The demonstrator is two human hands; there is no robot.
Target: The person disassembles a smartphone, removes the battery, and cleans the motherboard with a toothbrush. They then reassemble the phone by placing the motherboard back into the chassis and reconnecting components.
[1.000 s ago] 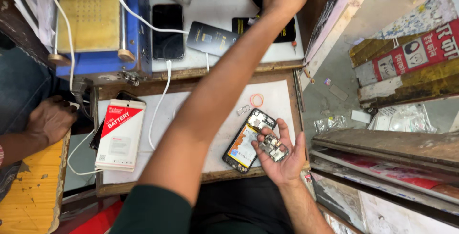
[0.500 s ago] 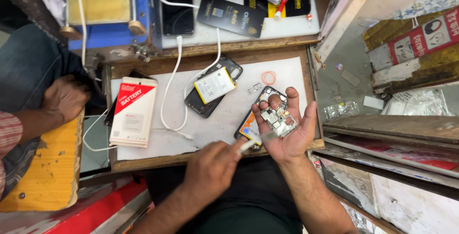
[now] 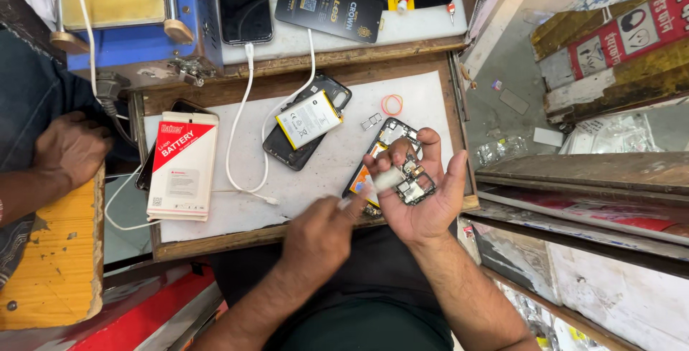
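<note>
My right hand (image 3: 430, 204) lies palm up over the front right of the white mat (image 3: 323, 179) and holds a small circuit board (image 3: 416, 187). My left hand (image 3: 319, 236) grips a thin tool whose white tip (image 3: 387, 179) touches the board. Under my right hand's fingers an opened phone (image 3: 391, 134) with exposed insides lies on the mat.
A second opened phone with a white battery (image 3: 307, 120) lies mid-mat beside a white cable (image 3: 240, 128). A red and white battery box (image 3: 183, 164) sits left. An orange rubber band (image 3: 392, 104), a blue machine (image 3: 136, 21) and black packages (image 3: 329, 8) lie behind. Another person's hand (image 3: 68, 150) rests far left.
My left hand came back from the far shelf holding a tool and brought its tip onto the board. My right hand kept the board and tilted up.
</note>
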